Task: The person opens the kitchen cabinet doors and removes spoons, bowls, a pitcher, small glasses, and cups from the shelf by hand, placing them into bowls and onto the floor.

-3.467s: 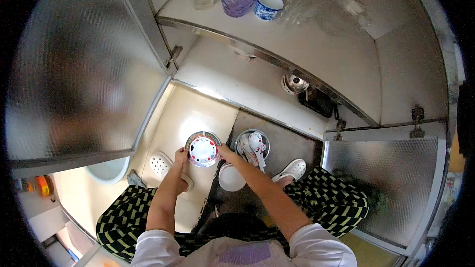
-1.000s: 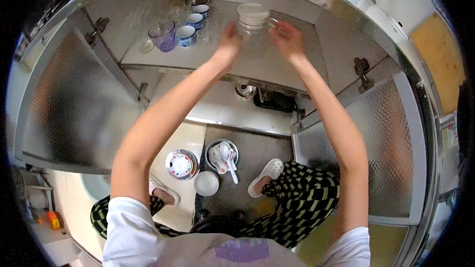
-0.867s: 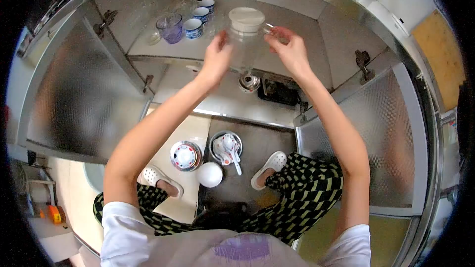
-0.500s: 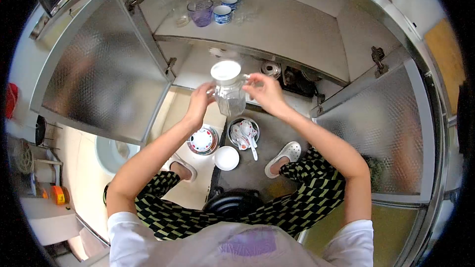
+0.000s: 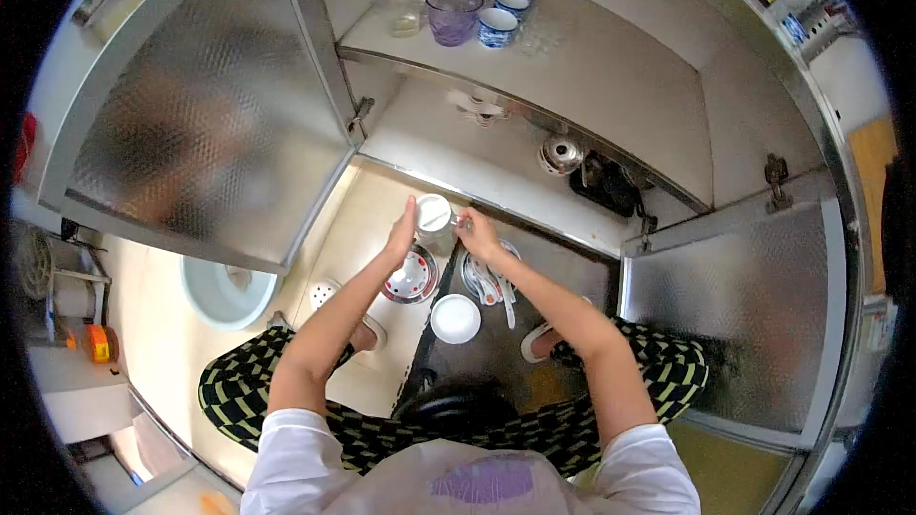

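Over the floor (image 5: 329, 238), the jug (image 5: 437, 237) is upright: your right hand (image 5: 480, 236) grips its handle; your left hand (image 5: 400, 236), straight-fingered, flanks it.

White short-sleeved shirt (image 5: 410, 482), checked trousers (image 5: 239, 386), perforated clogs (image 5: 323, 292)

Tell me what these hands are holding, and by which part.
A white-lidded glass jug: right hand on its handle, left hand open along the opposite side, contact unclear.
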Available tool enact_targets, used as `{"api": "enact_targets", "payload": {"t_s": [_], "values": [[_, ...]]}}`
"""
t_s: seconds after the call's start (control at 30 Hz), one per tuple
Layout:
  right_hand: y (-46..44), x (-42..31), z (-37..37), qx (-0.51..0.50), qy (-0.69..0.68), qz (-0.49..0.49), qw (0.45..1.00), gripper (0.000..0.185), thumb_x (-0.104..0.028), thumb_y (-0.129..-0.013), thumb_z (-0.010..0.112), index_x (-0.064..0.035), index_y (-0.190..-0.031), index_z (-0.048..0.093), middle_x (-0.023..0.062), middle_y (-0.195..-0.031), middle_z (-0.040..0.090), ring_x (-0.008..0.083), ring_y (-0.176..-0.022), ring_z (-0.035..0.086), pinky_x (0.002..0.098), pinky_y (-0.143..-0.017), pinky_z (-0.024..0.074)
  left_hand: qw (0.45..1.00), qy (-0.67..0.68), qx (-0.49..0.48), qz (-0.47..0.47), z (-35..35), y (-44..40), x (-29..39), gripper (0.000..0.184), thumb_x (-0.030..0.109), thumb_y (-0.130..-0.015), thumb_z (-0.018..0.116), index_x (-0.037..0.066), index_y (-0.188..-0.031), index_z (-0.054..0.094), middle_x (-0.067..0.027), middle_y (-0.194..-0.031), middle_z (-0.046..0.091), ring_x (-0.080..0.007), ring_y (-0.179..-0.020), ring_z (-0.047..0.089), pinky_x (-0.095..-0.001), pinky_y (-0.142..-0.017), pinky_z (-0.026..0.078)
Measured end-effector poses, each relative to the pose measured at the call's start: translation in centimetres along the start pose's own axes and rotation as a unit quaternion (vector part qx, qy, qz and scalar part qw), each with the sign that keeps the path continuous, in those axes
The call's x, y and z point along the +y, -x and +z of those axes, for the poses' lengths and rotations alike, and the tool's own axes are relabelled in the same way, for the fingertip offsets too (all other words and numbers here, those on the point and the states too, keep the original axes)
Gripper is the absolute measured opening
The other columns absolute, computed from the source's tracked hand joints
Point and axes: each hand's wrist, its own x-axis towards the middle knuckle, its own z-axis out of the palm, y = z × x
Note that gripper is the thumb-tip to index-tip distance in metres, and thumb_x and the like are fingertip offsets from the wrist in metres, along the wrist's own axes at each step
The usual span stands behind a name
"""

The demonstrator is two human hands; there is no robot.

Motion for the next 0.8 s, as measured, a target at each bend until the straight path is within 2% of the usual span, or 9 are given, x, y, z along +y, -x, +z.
{"api": "enact_targets", "payload": {"t_s": [0.03,0.2,0.37,0.43,0.57,0.63,0.67,0.7,0.8], "values": [[-0.5,1.2,0.8,-0.001,-0.026,0.014,1.000,0.018,-0.003,-0.068,0.058,-0.0029,-0.083,0.049,0.0089,-0.078,0.056,0.0208,-0.077,0.055,0.0298,-0.070,0.0419,0.998,-0.006,0.012,0.062,0.3,-0.1,-0.5,0.068,0.055,-0.082,0.031,0.000,-0.121,0.039,-0.0156,-0.114,0.048,-0.0213,-0.106,0.044,-0.0297,-0.088,0.034],[-1.6,4.7,2.5,-0.045,-0.028,0.060,0.997,0.020,0.002,-0.065,0.057,-0.0040,-0.082,0.048,0.0091,-0.076,0.055,0.0203,-0.076,0.054,0.0299,-0.069,0.0418,0.994,0.022,-0.010,0.108,1.0,-2.2,-3.3,0.050,0.037,-0.084,0.046,0.001,-0.119,0.042,-0.0135,-0.109,0.052,-0.0198,-0.098,0.049,-0.0283,-0.086,0.036],[-1.3,5.4,2.9,-0.091,-0.010,0.096,0.991,0.023,0.004,-0.063,0.057,-0.0045,-0.080,0.044,0.0092,-0.075,0.054,0.0214,-0.076,0.054,0.0309,-0.070,0.0414,0.989,0.034,-0.019,0.146,1.2,-4.3,-5.8,0.046,0.031,-0.084,0.047,0.000,-0.118,0.042,-0.0136,-0.105,0.053,-0.0178,-0.095,0.050,-0.0259,-0.083,0.038],[-0.9,5.8,3.2,-0.077,0.000,0.077,0.994,0.024,0.004,-0.063,0.057,-0.0048,-0.080,0.043,0.0092,-0.074,0.053,0.0214,-0.075,0.054,0.0311,-0.069,0.0417,0.986,-0.017,0.023,0.165,1.2,-6.1,-8.0,0.043,0.026,-0.084,0.046,-0.001,-0.116,0.043,-0.0138,-0.097,0.055,-0.0171,-0.088,0.051,-0.0259,-0.079,0.039],[-0.2,8.1,3.8,-0.060,0.020,0.080,0.995,0.025,0.004,-0.063,0.057,-0.0059,-0.080,0.042,0.0100,-0.073,0.053,0.0233,-0.073,0.055,0.0324,-0.066,0.0426,0.993,-0.032,0.020,0.114,1.6,-6.0,-8.6,0.040,0.022,-0.084,0.044,-0.003,-0.115,0.043,-0.0142,-0.089,0.055,-0.0181,-0.080,0.050,-0.0277,-0.074,0.040],[0.1,7.5,3.4,-0.077,0.027,0.100,0.992,0.025,0.003,-0.063,0.057,-0.0062,-0.081,0.042,0.0111,-0.073,0.053,0.0248,-0.072,0.056,0.0329,-0.065,0.0428,0.980,-0.049,0.029,0.191,1.8,-5.8,-8.6,0.039,0.020,-0.083,0.042,-0.003,-0.114,0.043,-0.0135,-0.082,0.054,-0.0190,-0.073,0.048,-0.0294,-0.070,0.040],[0.2,7.2,3.1,-0.094,0.033,0.121,0.988,0.025,0.002,-0.063,0.057,-0.0066,-0.081,0.042,0.0122,-0.073,0.054,0.0263,-0.072,0.056,0.0335,-0.064,0.0431,0.988,-0.043,0.016,0.150,2.0,-5.5,-8.7,0.037,0.016,-0.083,0.040,-0.003,-0.115,0.043,-0.0155,-0.089,0.055,-0.0207,-0.080,0.051,-0.0294,-0.075,0.040],[0.2,7.3,3.1,-0.091,0.034,0.119,0.988,0.025,0.002,-0.063,0.057,-0.0066,-0.081,0.042,0.0122,-0.073,0.054,0.0263,-0.072,0.056,0.0335,-0.064,0.0431,0.987,-0.043,0.015,0.154,2.1,-5.8,-9.1,0.037,0.016,-0.083,0.040,-0.003,-0.115,0.043,-0.0155,-0.089,0.055,-0.0207,-0.080,0.051,-0.0294,-0.075,0.040],[0.8,7.3,3.2,-0.071,0.037,0.107,0.991,0.026,-0.001,-0.062,0.059,-0.0074,-0.082,0.044,0.0146,-0.074,0.055,0.0284,-0.074,0.056,0.0348,-0.064,0.0431,0.980,-0.022,0.005,0.195,2.4,-5.8,-9.6,0.036,0.010,-0.083,0.037,-0.004,-0.115,0.042,-0.0190,-0.105,0.053,-0.0245,-0.099,0.050,-0.0301,-0.087,0.036]]}}
